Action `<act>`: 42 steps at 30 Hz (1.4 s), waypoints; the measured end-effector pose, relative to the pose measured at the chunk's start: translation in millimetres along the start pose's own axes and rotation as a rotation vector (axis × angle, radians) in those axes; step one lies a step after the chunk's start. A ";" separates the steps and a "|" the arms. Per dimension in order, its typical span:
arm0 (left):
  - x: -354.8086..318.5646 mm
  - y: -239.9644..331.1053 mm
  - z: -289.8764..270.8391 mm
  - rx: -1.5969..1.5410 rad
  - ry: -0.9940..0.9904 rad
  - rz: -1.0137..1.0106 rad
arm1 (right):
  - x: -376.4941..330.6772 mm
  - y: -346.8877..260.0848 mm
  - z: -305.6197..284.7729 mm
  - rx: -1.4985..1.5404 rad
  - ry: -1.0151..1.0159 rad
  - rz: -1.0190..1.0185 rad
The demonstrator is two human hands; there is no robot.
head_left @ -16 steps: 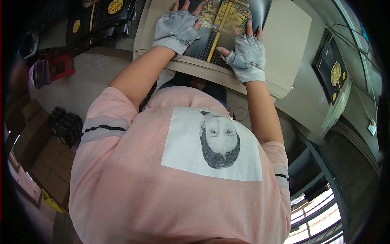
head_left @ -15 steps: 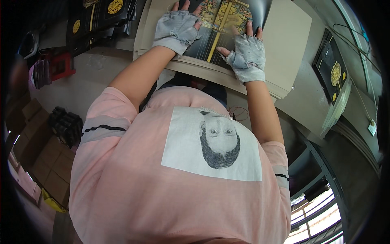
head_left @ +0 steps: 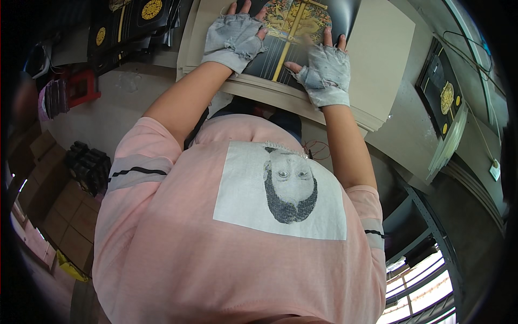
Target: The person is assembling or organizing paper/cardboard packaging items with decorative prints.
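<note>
A black printed sheet with a gold and coloured pattern lies on a stack of grey boards. Wearing a worn grey fingerless glove, my left hand rests flat on the sheet's left side, fingers stretched toward the top of the picture. On its right side lies my right hand, gloved the same way, with the thumb spread toward the middle and the fingertips on the sheet. Neither hand grips anything. The sheet's far end runs out of the picture.
Black and gold printed pieces are piled at the far left, above a red plastic stool-like object. To the right, more black and gold sheets lie beside a pale sheaf. A cable with a white plug hangs at the right.
My right hand has slid slightly to the left and away from me over the sheet. The left hand stays nearly in place.
</note>
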State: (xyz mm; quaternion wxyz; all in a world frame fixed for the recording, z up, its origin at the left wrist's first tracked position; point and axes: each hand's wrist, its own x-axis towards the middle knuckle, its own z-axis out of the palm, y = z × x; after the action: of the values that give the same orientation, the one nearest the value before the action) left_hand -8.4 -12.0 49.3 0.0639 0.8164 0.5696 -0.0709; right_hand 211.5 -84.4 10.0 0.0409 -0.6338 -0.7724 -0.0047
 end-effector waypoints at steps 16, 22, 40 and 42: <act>-0.2 -1.9 13.5 0.042 -0.028 -0.008 | -1.9 4.6 6.4 0.017 -0.049 0.000; -0.5 -2.0 16.8 0.098 -0.081 0.296 | 0.4 0.1 -6.4 -0.007 -0.101 -0.008; 0.0 -2.2 58.6 0.149 0.025 0.501 | -2.5 4.2 2.5 0.033 -0.067 0.002; 1.5 -1.5 61.5 0.109 0.023 0.525 | -1.4 4.1 1.0 0.027 -0.077 0.004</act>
State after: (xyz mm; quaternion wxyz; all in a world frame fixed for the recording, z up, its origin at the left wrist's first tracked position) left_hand -11.9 -21.5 -11.5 0.0298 0.9391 0.3343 -0.0733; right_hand 215.6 -85.0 8.7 0.0196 -0.6346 -0.7720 0.0304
